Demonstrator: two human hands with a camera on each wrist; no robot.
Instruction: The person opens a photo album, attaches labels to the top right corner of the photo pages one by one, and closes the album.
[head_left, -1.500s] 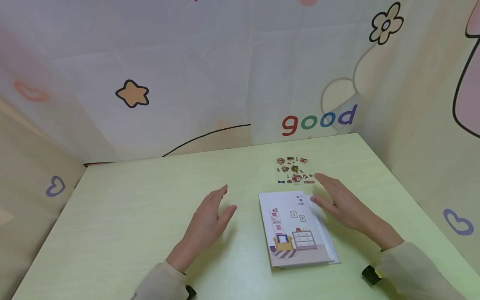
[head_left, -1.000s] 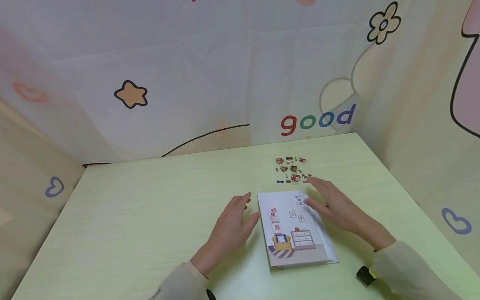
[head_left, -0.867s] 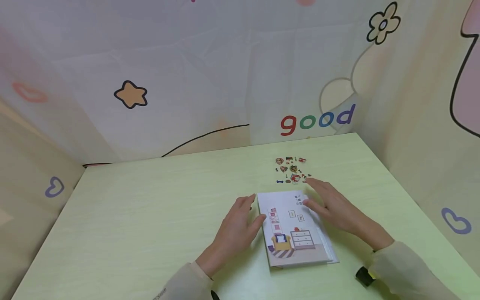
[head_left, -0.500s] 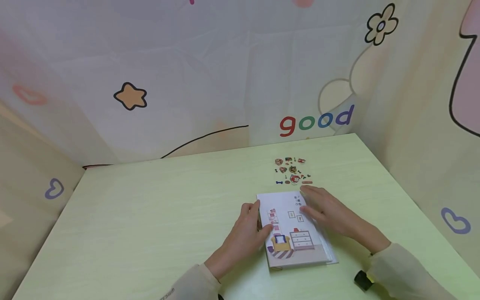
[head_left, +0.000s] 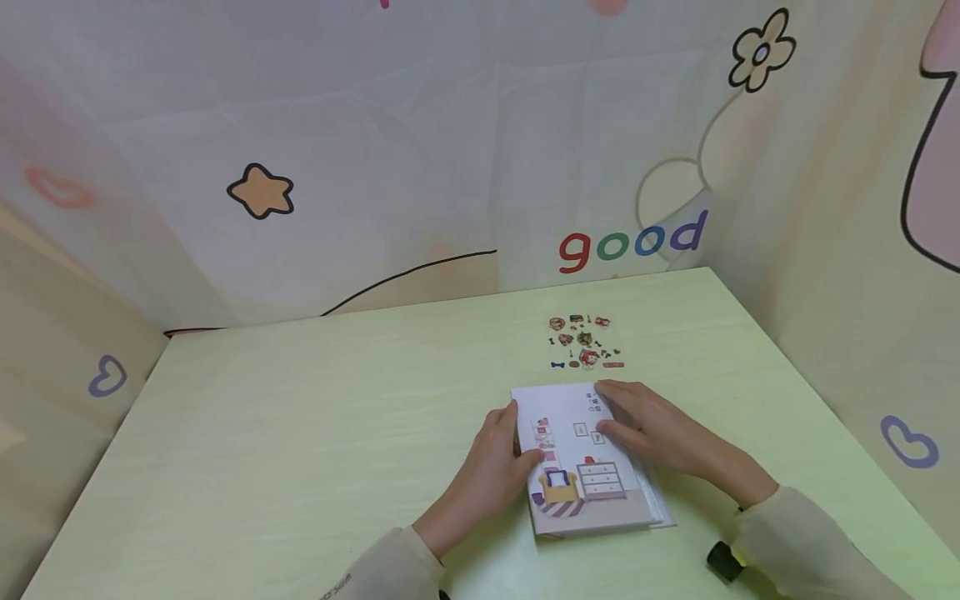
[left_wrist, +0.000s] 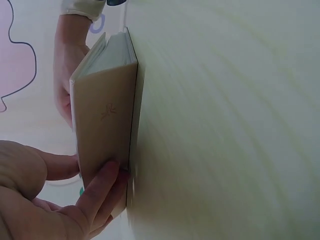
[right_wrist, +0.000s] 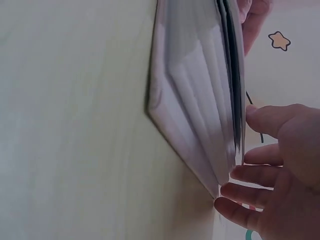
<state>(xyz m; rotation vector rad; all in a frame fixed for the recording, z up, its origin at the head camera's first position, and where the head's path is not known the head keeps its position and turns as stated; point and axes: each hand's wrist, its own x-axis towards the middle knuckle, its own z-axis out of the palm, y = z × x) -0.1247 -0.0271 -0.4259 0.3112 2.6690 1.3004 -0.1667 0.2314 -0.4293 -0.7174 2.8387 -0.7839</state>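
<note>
One thick album (head_left: 588,458), flanked left and right

The person's left hand (head_left: 491,467) grips the spine side, its thumb over the cover and its fingertips bent against the plain tan spine (left_wrist: 105,110). The right hand (head_left: 663,429) is at the opposite side, thumb at the cover's edge, fingers by the far end of the pages (right_wrist: 200,85); whether it pinches or merely rests there is hard to tell even from the right wrist view.

Between the two, the album lies closed on the pale table (head_left: 300,417), its lower cover jutting a little past the upper at the right. It looks fairly light, with stiff boards and softer, possibly slippery leaves that gape unevenly, so pulling on pages alone could bend them. The firm spine seems the best hold on the left; on the right, the cover board's edge looks safer than the loose sheets.

Just beyond the album's far end lies a clear sticker sheet (head_left: 585,339), touched by neither hand. Behind the table hangs a printed cloth (head_left: 390,142).
</note>
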